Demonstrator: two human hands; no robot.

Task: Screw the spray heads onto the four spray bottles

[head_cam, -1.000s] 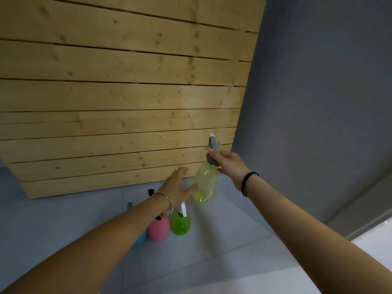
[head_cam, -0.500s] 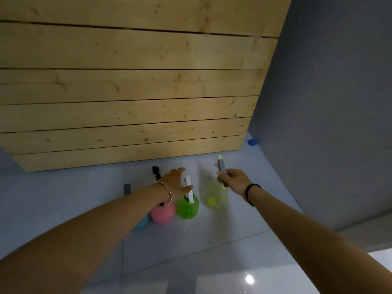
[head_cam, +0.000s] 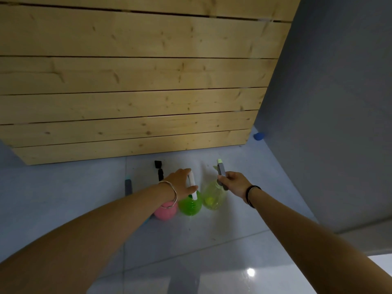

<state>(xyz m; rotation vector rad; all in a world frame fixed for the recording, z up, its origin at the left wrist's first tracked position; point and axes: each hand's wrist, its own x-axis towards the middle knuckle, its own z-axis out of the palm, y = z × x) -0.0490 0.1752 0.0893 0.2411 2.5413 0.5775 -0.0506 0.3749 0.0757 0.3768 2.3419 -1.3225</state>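
Observation:
Several spray bottles stand in a row on the grey floor in front of the wooden crate. My right hand (head_cam: 234,182) grips the grey spray head (head_cam: 221,169) of the pale yellow bottle (head_cam: 213,198), which rests on the floor. My left hand (head_cam: 180,183) is closed around the white spray head (head_cam: 192,183) of the green bottle (head_cam: 190,205). Left of it stands a pink bottle (head_cam: 165,212) with a black spray head (head_cam: 159,169). A blue bottle is mostly hidden behind my left arm; only its grey spray head (head_cam: 128,186) shows.
A large crate of pale wooden planks (head_cam: 135,98) rises just behind the bottles. A grey wall (head_cam: 331,102) closes off the right side. A small blue object (head_cam: 259,136) lies in the corner between crate and wall. Grey floor tiles (head_cam: 212,247) spread toward me.
The yellow bottle came down from the air to the floor beside the green one. My left hand left it and took hold of the green bottle's white spray head.

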